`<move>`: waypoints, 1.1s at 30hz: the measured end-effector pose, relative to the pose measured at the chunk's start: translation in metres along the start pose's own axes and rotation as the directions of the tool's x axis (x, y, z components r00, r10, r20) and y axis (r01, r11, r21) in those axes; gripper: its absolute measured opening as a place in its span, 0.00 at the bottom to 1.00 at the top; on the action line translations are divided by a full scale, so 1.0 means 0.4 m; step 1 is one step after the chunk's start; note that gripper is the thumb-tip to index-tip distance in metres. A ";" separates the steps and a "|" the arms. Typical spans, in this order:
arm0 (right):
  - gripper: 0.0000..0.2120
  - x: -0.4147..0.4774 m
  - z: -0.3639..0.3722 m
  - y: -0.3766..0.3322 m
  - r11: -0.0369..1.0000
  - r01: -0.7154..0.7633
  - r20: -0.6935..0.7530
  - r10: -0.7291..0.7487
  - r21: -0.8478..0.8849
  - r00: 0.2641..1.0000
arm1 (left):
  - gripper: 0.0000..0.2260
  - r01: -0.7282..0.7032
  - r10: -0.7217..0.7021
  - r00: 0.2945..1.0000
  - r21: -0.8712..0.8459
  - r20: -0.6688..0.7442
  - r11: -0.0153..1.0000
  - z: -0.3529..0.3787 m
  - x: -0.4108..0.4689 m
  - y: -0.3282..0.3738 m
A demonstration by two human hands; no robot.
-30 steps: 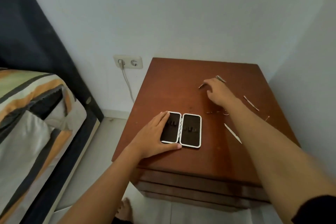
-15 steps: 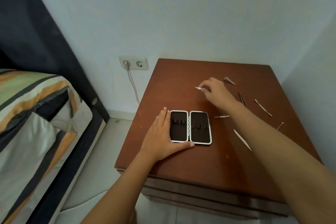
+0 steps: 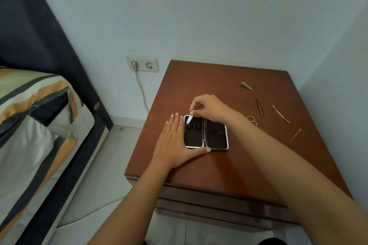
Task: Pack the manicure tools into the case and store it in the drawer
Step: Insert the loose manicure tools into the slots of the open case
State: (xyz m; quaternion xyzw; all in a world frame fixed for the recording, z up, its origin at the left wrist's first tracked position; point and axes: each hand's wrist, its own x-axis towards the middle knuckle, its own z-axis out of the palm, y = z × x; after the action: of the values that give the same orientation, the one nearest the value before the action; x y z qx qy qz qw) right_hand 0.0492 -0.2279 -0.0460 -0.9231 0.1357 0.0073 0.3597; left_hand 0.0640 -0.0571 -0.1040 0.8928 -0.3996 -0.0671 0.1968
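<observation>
The manicure case (image 3: 216,135) lies open flat on the brown nightstand (image 3: 239,165), two black-lined halves with silver rims. My left hand (image 3: 175,141) rests flat against its left edge, thumb along the near rim. My right hand (image 3: 211,107) pinches a small silver tool (image 3: 189,119) and holds its tip over the top of the left half. Loose on the wood to the right lie a nail clipper (image 3: 246,86), tweezers (image 3: 260,106), a cuticle pusher (image 3: 280,114), small scissors (image 3: 252,120) partly behind my right forearm, and a thin pick (image 3: 295,135).
The nightstand stands in a wall corner, with drawer fronts (image 3: 219,207) below its near edge. A double wall socket (image 3: 142,63) with a plugged cable is to the left. A bed with striped bedding (image 3: 35,117) and a dark headboard fills the left side.
My right hand lifted a small silver tool from the back of the nightstand and carried it left and nearer, over the case's left half. The left hand stayed by the case.
</observation>
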 end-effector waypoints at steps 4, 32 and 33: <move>0.02 0.011 -0.011 -0.024 0.992 0.045 0.096 -0.034 -0.117 0.995 | 0.56 -0.002 0.002 1.000 -0.011 -0.007 1.000 0.001 0.002 -0.003; 0.20 0.078 -0.205 0.310 0.899 -0.403 -0.402 0.310 -0.170 0.862 | 0.57 -0.022 0.021 0.998 -0.020 -0.058 1.000 0.008 0.015 -0.014; 0.19 0.082 -0.195 0.310 0.900 -0.406 -0.424 0.309 -0.159 0.851 | 0.57 -0.024 0.022 0.998 -0.024 -0.060 0.999 0.007 0.015 -0.014</move>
State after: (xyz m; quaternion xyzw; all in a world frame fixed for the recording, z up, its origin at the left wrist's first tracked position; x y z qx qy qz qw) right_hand 0.0426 -0.3751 -0.0738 -0.9010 0.3729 -0.0918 0.2019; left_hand 0.0710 -0.0590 -0.1085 0.8872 -0.4030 -0.0430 0.2203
